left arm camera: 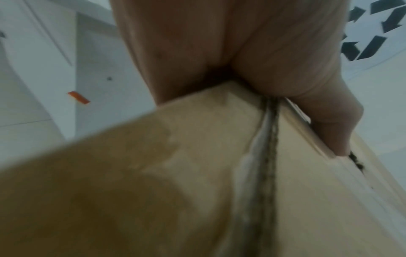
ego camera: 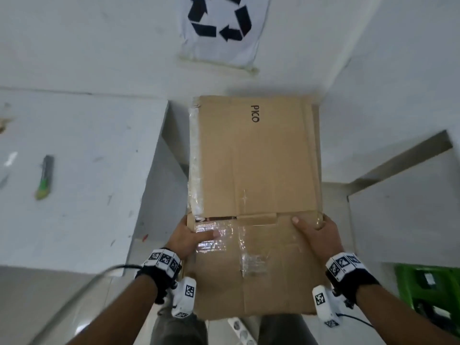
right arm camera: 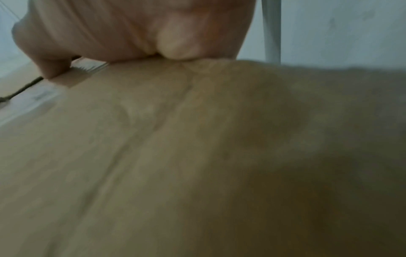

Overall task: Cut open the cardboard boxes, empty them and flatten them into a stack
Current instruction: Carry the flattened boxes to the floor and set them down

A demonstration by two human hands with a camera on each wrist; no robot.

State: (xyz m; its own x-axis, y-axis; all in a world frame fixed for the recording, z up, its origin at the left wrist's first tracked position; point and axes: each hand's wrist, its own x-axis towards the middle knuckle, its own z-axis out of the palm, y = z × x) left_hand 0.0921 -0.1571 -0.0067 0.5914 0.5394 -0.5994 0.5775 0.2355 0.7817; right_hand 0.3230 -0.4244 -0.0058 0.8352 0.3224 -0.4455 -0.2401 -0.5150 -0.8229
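A flattened brown cardboard box (ego camera: 256, 170) with "PICO" printed on it and clear tape along its left edge is held out in front of me, above the floor between two white tables. My left hand (ego camera: 191, 235) grips its left side, thumb on top over the taped flap, fingers underneath. My right hand (ego camera: 315, 232) grips the right side the same way. The left wrist view shows the thumb (left arm camera: 325, 121) pressed on the cardboard (left arm camera: 175, 173) edge. In the right wrist view my palm (right arm camera: 142, 29) lies against the cardboard (right arm camera: 175, 156). A grey and green box cutter (ego camera: 45, 176) lies on the left table.
A white table (ego camera: 74, 195) stands at the left, another white table (ego camera: 410, 220) at the right. A recycling sign (ego camera: 221, 26) is stuck on the wall ahead. A green crate (ego camera: 428, 290) sits at the lower right. A white power strip (ego camera: 239, 329) lies on the floor below.
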